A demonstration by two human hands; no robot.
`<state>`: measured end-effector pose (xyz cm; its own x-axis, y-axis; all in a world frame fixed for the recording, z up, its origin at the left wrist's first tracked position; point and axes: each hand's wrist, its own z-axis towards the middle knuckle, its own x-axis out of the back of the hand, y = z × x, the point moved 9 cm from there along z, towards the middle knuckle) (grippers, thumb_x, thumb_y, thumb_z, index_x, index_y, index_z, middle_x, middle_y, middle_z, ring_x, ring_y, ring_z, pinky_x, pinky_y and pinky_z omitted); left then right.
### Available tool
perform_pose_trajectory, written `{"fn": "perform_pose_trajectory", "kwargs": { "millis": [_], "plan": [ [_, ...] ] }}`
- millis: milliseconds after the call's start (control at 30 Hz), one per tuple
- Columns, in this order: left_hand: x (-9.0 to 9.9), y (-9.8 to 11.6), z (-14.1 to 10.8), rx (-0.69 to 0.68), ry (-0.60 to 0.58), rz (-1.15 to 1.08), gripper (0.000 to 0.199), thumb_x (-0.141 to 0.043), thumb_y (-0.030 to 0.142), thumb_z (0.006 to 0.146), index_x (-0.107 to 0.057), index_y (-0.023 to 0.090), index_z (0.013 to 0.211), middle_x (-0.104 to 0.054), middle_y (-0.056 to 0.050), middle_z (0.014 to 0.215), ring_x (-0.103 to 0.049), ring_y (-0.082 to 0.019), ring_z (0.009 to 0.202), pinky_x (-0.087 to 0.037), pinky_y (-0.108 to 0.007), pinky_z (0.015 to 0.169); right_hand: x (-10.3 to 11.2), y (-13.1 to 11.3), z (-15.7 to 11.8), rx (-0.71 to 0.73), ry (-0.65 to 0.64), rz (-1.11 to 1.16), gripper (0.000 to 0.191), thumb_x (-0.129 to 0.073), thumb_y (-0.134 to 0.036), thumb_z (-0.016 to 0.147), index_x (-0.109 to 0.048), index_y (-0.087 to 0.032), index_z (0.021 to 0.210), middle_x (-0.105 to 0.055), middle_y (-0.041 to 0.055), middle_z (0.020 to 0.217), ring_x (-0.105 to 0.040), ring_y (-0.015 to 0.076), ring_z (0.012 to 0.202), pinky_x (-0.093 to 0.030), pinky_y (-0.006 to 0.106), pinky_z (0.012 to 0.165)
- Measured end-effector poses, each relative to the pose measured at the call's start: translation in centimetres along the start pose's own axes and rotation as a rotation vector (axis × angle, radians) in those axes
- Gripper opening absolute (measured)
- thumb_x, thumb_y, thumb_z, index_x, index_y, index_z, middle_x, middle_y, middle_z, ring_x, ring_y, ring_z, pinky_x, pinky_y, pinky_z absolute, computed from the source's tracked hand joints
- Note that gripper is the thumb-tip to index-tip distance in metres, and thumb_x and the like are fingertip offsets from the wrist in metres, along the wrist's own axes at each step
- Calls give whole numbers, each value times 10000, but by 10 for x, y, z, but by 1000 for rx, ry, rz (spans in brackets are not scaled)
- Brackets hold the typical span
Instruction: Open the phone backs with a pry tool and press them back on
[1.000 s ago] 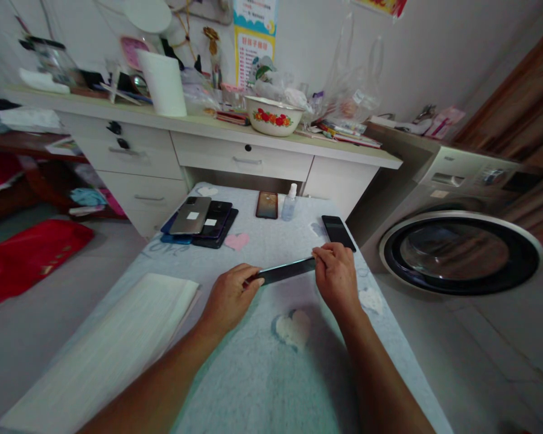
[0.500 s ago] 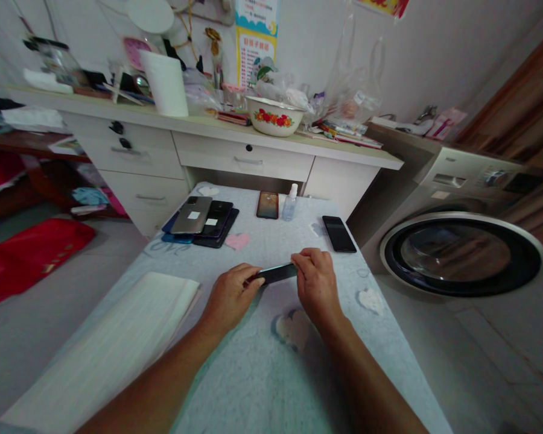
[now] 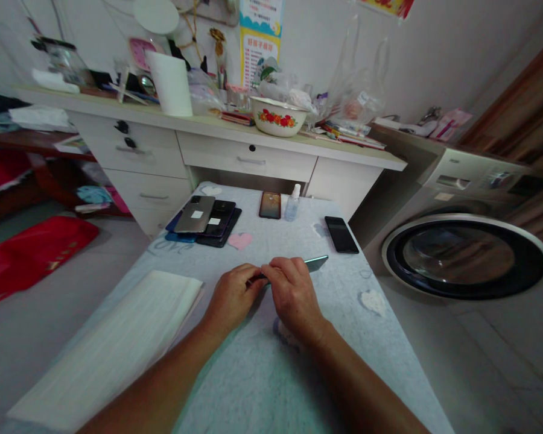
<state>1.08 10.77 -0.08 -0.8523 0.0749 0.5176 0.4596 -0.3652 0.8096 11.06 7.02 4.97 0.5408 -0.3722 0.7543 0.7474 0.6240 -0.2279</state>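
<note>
Grips slim, teal-edged, rectangular phone (image 3: 317, 263) by left end in left fingers (image 3: 248, 271); extends lengthwise rightward past right fingers (image 3: 284, 269), cannot tell whether gripping.

This is a room in a home. A washing machine (image 3: 466, 256) stands beside a cluttered white desk (image 3: 253, 161) and a flowered bowl (image 3: 279, 117).

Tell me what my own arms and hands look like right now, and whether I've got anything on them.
Your left hand and right hand are ungloved. The left forearm and right forearm are bare to the picture's edge, with no sleeves, watch or bracelet showing. I can't make out any rings.
</note>
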Motion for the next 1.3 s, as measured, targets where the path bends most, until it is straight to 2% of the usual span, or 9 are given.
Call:
{"fn": "perform_pose_trajectory", "kwargs": {
  "millis": [367, 500, 733, 967, 1133, 1300],
  "plan": [
    [0, -1, -1, -1, -13, 51, 162, -535, 193, 849, -695, 206, 871, -701, -39, 873, -639, -201, 827, -483, -310, 763, 0, -3, 2, 3, -28, -30, 256, -462, -179, 960, -681, -232, 1082, -640, 66, 1035, -474, 208, 871, -422, 362, 798],
    [-1, 3, 0, -17, -20, 59, 164, -538, 211, 855, -701, 217, 871, -700, -33, 859, -639, -196, 818, -479, -304, 756, 1, 2, 2, -9, -45, -51, 231, -498, -188, 946, -692, -248, 1058, -641, 60, 1026, -475, 207, 875, -422, 358, 800],
    [0, 1, 1, -16, -11, 101, 186, -545, 254, 862, -712, 220, 938, -689, -25, 861, -635, -186, 806, -457, -285, 739, 17, 36, -4, -101, 5, -96, 233, -548, -156, 911, -706, -257, 1049, -645, 56, 1014, -486, 207, 899, -418, 351, 806],
    [1, 3, 1, -13, -14, 107, 169, -531, 267, 863, -687, 203, 867, -651, -15, 785, -609, -173, 739, -426, -260, 661, 33, 69, -10, -178, 31, -131, 222, -538, -174, 914, -724, -247, 1009, -635, 62, 988, -498, 202, 880, -423, 346, 793],
    [2, 5, 2, -15, -11, 125, 171, -523, 267, 852, -647, 194, 760, -606, -3, 712, -585, -166, 680, -405, -252, 614, 42, 92, -13, -231, 65, -105, 215, -527, -248, 929, -734, -235, 986, -629, 73, 981, -497, 212, 885, -438, 356, 797],
    [3, 5, 2, -15, -6, 99, 160, -523, 263, 849, -650, 199, 777, -611, 4, 713, -579, -158, 655, -397, -251, 604, 48, 112, -18, -323, 105, -43, 204, -544, -251, 914, -737, -208, 967, -639, 77, 980, -525, 212, 886, -442, 360, 813]
  ]
}}
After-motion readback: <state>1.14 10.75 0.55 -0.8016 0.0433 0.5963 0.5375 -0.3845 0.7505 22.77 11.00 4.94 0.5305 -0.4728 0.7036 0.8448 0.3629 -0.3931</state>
